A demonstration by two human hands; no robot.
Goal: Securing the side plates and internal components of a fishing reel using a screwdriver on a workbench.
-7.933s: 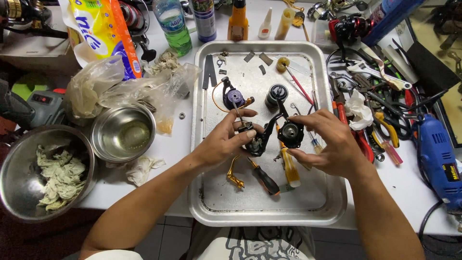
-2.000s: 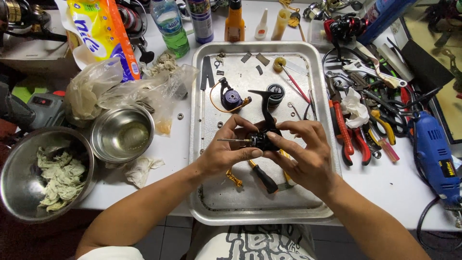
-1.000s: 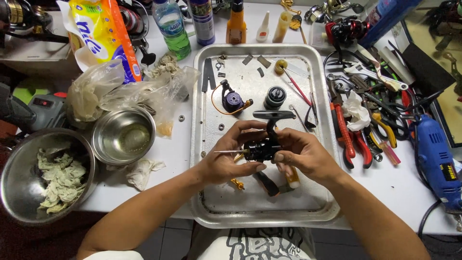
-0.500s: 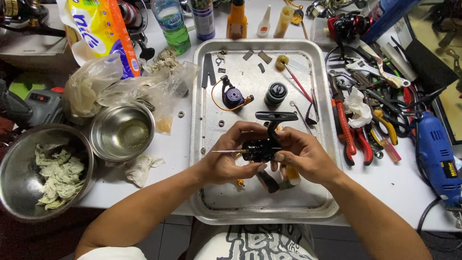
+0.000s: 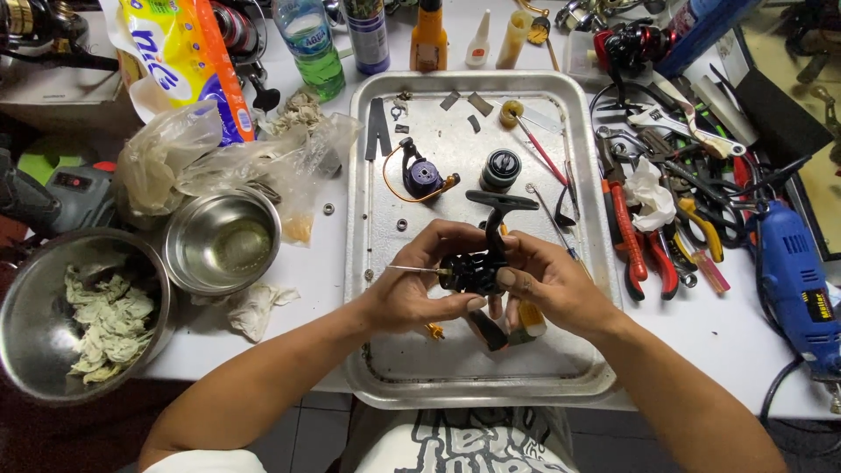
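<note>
Barely shifted since half a second ago: black reel body (image 5: 480,263) held in the same spot above the metal tray (image 5: 377,368).
Head view: left hand (image 5: 419,289) and right hand (image 5: 545,285) close together, both clamped on the reel body, thin shaft jutting left. Bare tray floor toward the near rim; purple spool part (image 5: 420,178) and black knob (image 5: 500,169) beyond. Pliers (image 5: 624,223) crowding the right rim, steel bowl (image 5: 222,241) left.

Bare forearms, no sleeves or gloves, white shirt with black graphic print
</note>
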